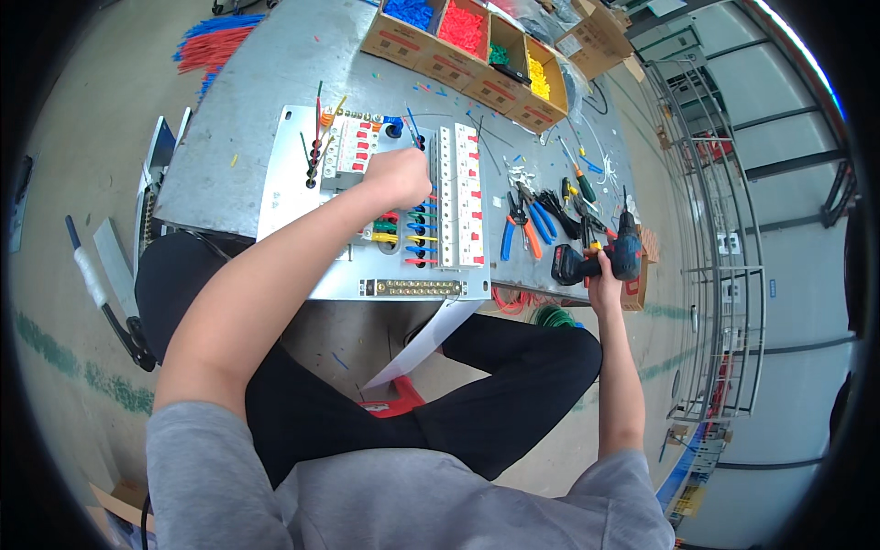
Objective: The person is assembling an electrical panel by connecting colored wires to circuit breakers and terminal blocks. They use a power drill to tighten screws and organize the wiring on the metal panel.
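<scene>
A white metal electrical panel lies at the table's front edge, partly over my lap. It carries circuit breakers, a brass terminal bar and short coloured wires standing in a row of holes. My left hand is closed over the panel's middle, beside the tall breaker row and the upper wires. Its fingertips are hidden, so what they hold cannot be made out. Off the table's right edge, my right hand grips a dark blue cordless drill, its bit pointing away from me.
Pliers, a screwdriver and wire scraps lie right of the panel. A divided cardboard box of blue, red, green and yellow pieces stands at the back. Red and blue wire bundles are at the far left. A metal rack stands at right.
</scene>
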Demonstrator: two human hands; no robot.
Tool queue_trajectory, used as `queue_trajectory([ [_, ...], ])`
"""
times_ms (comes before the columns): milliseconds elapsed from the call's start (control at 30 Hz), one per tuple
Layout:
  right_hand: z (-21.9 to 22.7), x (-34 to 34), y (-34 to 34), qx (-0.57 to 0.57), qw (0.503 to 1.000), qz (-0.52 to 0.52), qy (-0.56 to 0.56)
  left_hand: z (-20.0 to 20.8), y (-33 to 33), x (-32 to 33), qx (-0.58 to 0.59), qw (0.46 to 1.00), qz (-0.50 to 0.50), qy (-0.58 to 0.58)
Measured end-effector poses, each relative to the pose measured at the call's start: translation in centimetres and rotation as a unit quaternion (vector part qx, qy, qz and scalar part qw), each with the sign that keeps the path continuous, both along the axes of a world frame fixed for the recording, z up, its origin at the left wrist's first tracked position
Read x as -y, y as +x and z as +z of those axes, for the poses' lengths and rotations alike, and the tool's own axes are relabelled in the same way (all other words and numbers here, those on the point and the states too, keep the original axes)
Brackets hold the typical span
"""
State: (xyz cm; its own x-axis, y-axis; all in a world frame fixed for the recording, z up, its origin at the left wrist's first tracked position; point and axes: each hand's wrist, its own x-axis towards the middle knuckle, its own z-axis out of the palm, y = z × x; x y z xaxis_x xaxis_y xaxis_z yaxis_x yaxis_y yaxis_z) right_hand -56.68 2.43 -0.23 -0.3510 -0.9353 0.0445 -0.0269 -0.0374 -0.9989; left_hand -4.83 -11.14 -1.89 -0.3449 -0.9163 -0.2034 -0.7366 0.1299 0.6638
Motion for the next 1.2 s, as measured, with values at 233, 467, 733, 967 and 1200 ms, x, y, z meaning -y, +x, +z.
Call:
queue_trajectory([
  [233,6.9,1.6,6.9,-0.100,0.995,-0.015,-0.007,-0.2,0.4,-0.1,0.004,1.000,0.002,-0.002],
  [467,20.5,4.8,24.3,-0.272,0.906,0.204,0.250,-0.6,-0.2,0.2,0.024,1.000,0.014,0.001],
  [733,20.6,8.9,30.2,-0.381,0.830,0.269,0.307,0.1,0.5,-0.2,-0.016,1.000,-0.006,-0.010],
  [967,20.5,9.1,29.2,-0.364,0.835,0.270,0.311,0.7,0.7,-0.4,-0.007,1.000,-0.014,-0.004],
  [1200,20.2,9.8,29.2,-0.400,0.815,0.280,0.312,0.8,0.5,-0.4,-0.003,1.000,-0.007,-0.001],
])
